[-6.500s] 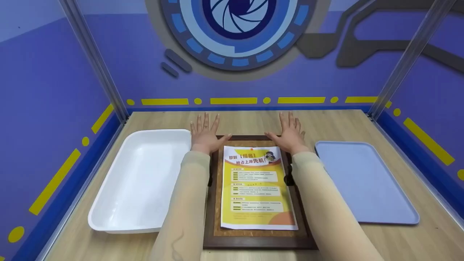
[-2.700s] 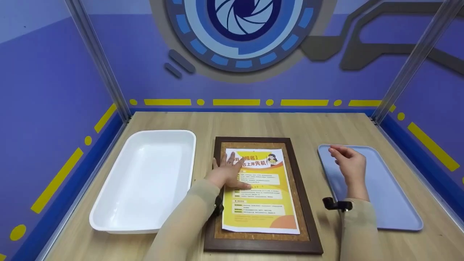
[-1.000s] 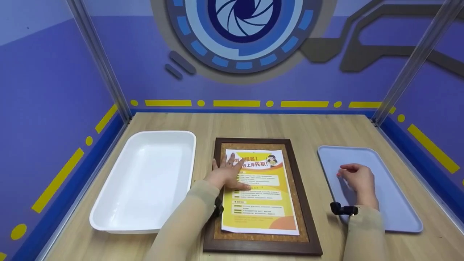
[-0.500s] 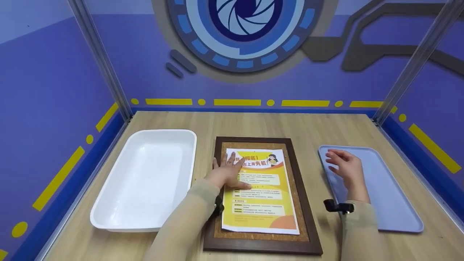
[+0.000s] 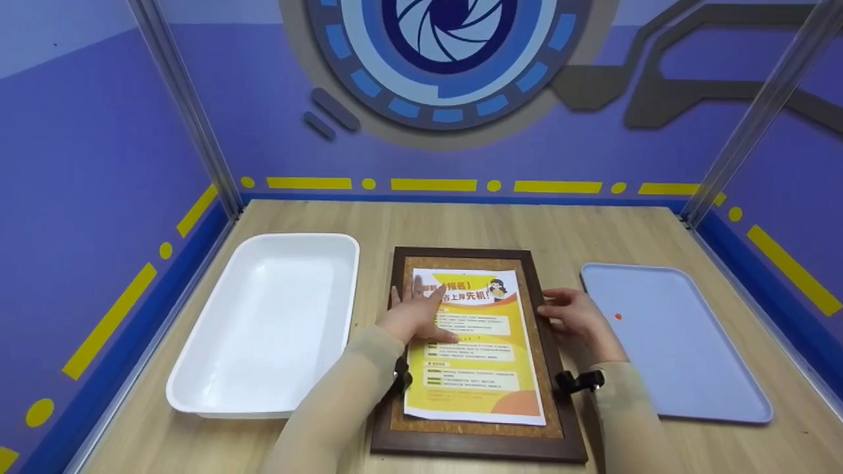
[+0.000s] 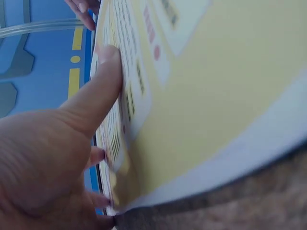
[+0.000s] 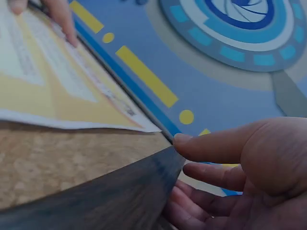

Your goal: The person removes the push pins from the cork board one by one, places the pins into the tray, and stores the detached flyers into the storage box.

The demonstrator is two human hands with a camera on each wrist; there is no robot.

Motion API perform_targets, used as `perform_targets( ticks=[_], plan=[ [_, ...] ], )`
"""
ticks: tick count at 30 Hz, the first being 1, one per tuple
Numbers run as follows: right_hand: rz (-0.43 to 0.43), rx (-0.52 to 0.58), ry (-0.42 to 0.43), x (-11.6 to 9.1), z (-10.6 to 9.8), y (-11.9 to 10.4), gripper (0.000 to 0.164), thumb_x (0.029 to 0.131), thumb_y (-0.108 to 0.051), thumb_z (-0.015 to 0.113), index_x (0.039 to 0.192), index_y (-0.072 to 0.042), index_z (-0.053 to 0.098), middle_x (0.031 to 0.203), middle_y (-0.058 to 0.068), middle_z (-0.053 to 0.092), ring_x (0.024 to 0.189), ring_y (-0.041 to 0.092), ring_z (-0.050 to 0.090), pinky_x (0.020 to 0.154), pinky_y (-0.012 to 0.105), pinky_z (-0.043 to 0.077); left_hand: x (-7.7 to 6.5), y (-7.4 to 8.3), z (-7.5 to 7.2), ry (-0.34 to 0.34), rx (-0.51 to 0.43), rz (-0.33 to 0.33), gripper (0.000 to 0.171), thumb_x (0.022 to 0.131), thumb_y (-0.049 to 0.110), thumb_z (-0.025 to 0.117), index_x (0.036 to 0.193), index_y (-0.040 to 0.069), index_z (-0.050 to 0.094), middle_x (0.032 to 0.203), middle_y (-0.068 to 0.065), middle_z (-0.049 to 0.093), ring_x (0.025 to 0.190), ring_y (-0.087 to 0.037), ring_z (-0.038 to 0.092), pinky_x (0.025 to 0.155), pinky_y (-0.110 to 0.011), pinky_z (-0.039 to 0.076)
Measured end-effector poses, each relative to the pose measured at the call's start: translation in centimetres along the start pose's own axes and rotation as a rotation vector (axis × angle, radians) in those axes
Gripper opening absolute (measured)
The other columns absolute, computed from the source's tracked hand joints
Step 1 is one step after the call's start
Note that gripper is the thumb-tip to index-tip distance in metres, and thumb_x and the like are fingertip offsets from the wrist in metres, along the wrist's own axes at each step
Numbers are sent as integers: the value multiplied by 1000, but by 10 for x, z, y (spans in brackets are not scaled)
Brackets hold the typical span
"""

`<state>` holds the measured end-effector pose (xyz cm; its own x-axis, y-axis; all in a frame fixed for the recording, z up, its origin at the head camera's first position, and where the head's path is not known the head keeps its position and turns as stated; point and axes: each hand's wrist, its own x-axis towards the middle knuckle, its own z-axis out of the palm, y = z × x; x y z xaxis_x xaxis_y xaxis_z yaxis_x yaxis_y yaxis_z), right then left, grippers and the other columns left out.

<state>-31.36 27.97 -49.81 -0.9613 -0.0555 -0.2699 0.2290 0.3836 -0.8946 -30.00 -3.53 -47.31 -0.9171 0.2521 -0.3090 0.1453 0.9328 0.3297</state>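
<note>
A cork board with a dark brown frame [image 5: 484,447] lies on the table, a yellow-and-white printed sheet [image 5: 471,388] upon it. My left hand [image 5: 416,317] rests on the sheet's upper left with fingers spread; in the left wrist view its thumb [image 6: 103,81] lies along the paper. My right hand [image 5: 579,319] is at the frame's right edge, thumb on the rim and curled fingers against the outer side, as the right wrist view shows. On the blue-grey tray [image 5: 685,368] to the right sits a small red pushpin [image 5: 618,316].
A deep white tray [image 5: 263,329] stands left of the board on the wooden table [image 5: 461,224]. Blue printed panels [image 5: 316,158] close off the back and both sides.
My right hand pinched the red pushpin over the blue-grey tray, let it go there and moved left to the frame. Earlier both hands were at the board's top, with the pin in the sheet.
</note>
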Motion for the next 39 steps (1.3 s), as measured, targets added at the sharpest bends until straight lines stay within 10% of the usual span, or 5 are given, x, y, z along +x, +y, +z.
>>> perform_targets(
  ticks=[6,16,24,33,39],
  plan=[
    [-45,-31,30,3,2,6,55,84,-2,66,134,1,45,124,25,54,87,11,59,69,26,53,-3,10,2,86,66,-74,129,58,67,74,151,10,5,151,-32,8,141,-45,2,115,-53,0],
    [-55,-50,21,1,2,8,55,84,-5,67,134,1,44,124,26,54,92,12,60,73,28,54,-5,15,10,224,-142,-138,142,50,48,89,151,21,-8,149,-28,17,135,-41,20,113,-49,18],
    [-39,-36,17,1,0,6,55,85,-6,66,135,0,44,124,24,53,93,14,60,75,29,54,-8,22,1,290,-170,-145,115,77,10,74,148,11,-18,108,-18,59,86,-25,57,60,-34,48],
    [-27,-41,13,2,0,8,55,84,-8,67,134,1,45,123,22,54,95,15,57,75,28,54,-12,7,-16,314,-325,-77,44,79,-10,55,122,-2,50,92,-11,62,75,-17,57,64,-30,51],
    [-66,-18,-5,2,0,11,55,85,-6,66,134,5,43,124,25,54,95,14,57,76,28,53,-13,-1,-36,241,-511,-80,34,71,-13,58,102,0,58,86,-9,59,73,-19,59,60,-26,50]
  ],
)
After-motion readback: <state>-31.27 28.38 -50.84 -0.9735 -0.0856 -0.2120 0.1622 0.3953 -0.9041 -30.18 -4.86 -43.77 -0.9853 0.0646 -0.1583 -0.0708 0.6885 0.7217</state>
